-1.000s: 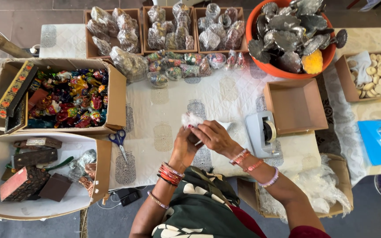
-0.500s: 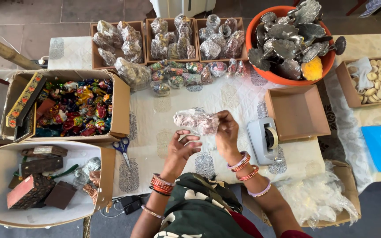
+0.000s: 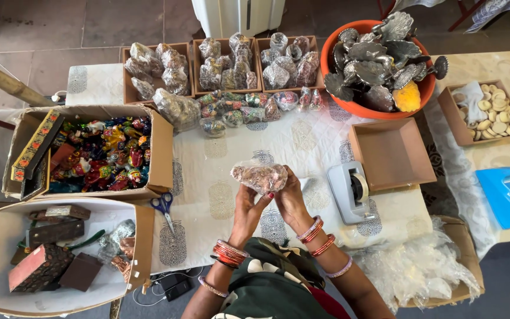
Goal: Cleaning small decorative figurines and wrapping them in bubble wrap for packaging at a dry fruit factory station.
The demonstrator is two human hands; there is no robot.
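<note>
So both my left hand (image 3: 248, 204) and right hand (image 3: 290, 198) are closed round a wrapped bundle (image 3: 260, 176) above the table (image 3: 320, 139). Plenty done up top in trays (image 3: 191, 52), unwrapped ones wait in the bowl (image 3: 366, 109).

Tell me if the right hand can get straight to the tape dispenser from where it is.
Probably yes. The tape dispenser sits just right of the right hand, with only bare tablecloth between; but both hands hold the wrapped bundle.

Bright, even daylight, soft shadows, sharp focus throughout, slight wide-angle bending at the edges
</note>
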